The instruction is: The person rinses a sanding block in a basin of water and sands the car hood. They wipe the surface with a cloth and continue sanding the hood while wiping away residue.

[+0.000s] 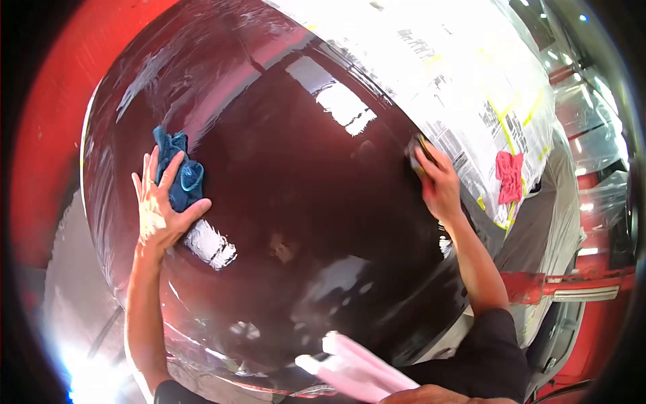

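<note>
A glossy dark maroon car panel (282,161) with white light reflections fills the middle of the head view. On its left side my left hand (160,202) lies flat with fingers spread, partly against a crumpled blue cloth (177,176). At the panel's right edge my right hand (441,183) is closed around a small sanding block (423,147), pressed to the surface. Only a dark and yellow edge of the block shows; my fingers hide the rest.
Newspaper masking sheets (431,60) held with yellow tape border the panel's upper right. A red cloth (509,177) lies on them. A red metal bar (565,286) stands at the right. A pale pink strip-like object (363,367) juts up near my body.
</note>
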The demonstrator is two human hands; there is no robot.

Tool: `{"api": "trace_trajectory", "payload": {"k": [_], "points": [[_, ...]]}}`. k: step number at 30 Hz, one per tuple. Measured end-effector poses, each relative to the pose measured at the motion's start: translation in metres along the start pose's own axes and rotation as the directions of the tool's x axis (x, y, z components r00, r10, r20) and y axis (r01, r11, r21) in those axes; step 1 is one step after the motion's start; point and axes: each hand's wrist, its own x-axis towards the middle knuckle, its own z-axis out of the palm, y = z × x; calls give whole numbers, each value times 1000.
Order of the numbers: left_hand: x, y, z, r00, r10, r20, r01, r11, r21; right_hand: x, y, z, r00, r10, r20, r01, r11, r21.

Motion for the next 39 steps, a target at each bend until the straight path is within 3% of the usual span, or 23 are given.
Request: {"api": "trace_trajectory", "payload": {"k": [1, 6, 8, 10, 12, 14, 16, 18, 19, 20, 22, 24, 25, 26, 27, 29, 30, 31, 32, 33, 36, 38, 39], "points": [[1, 5, 4, 1000, -16, 0, 16, 1000, 26, -11, -9, -18, 984, -154, 91, 179, 847, -500], [7, 12, 6, 998, -68, 20, 67, 996, 51, 149, -12, 79, 919, -375, 123, 393, 836, -384], [7, 11, 8, 998, -66, 8, 65, 996, 53, 211, -30, 125, 959, -255, 127, 285, 859, -426], [6, 8, 10, 998, -57, -5, 57, 998, 7, 213, -31, 117, 946, -216, 240, 306, 839, -449], [8, 6, 11, 1000, -25, -9, 25, 1000, 2, 155, 0, 73, 867, -492, 77, 477, 776, -413], [6, 1, 15, 1000, -17, -26, 17, 999, 35, 96, 5, 31, 914, -405, 35, 399, 878, -264], [2, 1, 17, 1000, -12, -11, 12, 999, 35, 107, 3, 41, 899, -431, 75, 420, 801, -426], [6, 4, 10, 1000, -25, -18, 26, 999, 29, 176, -3, 99, 857, -508, 81, 489, 755, -438], [6, 5, 10, 1000, -25, 3, 25, 999, 33, 204, -14, 127, 873, -488, 30, 455, 788, -415], [3, 8, 9, 1000, -22, 14, 21, 999, 33, 229, -28, 139, 938, -302, 172, 348, 827, -441], [5, 7, 10, 999, -52, 8, 51, 999, 12, 214, -23, 126, 927, -335, 171, 376, 819, -434], [6, 1, 12, 1000, -8, 0, 8, 1000, 0, 143, -1, 71, 838, -541, 68, 517, 748, -417], [6, 2, 12, 1000, -7, -7, 7, 1000, 21, 102, 20, 53, 905, -425, -8, 419, 895, -154], [5, 3, 14, 1000, -9, -18, 10, 999, 39, 82, 14, 44, 957, -287, -46, 291, 948, 129], [5, 1, 15, 1000, -15, -15, 15, 999, 32, 91, 13, 44, 956, -288, -48, 292, 949, 118], [4, 1, 15, 1000, -15, -2, 15, 999, 37, 134, -4, 71, 891, -444, 92, 444, 816, -371], [5, 2, 13, 1000, -19, -10, 19, 999, 41, 177, -4, 109, 830, -557, 25, 514, 747, -422], [6, 3, 13, 999, -32, -2, 32, 999, 38, 214, -17, 137, 883, -465, 72, 448, 784, -430], [7, 4, 11, 999, -47, 23, 47, 998, 31, 254, -29, 155, 917, -333, 222, 399, 790, -464], [6, 4, 10, 999, -48, 16, 48, 998, 32, 255, -53, 159, 964, -170, 205, 257, 795, -550], [5, 0, 13, 1000, -15, -5, 15, 999, 29, 187, -7, 111, 842, -533, 86, 522, 766, -375], [5, -1, 14, 1000, -3, -3, 3, 1000, 24, 79, 11, 28, 908, -407, 93, 412, 837, -361], [6, -2, 15, 1000, 19, -14, -18, 1000, 23, 21, 0, -17, 969, -239, 65, 231, 777, -585]]}}
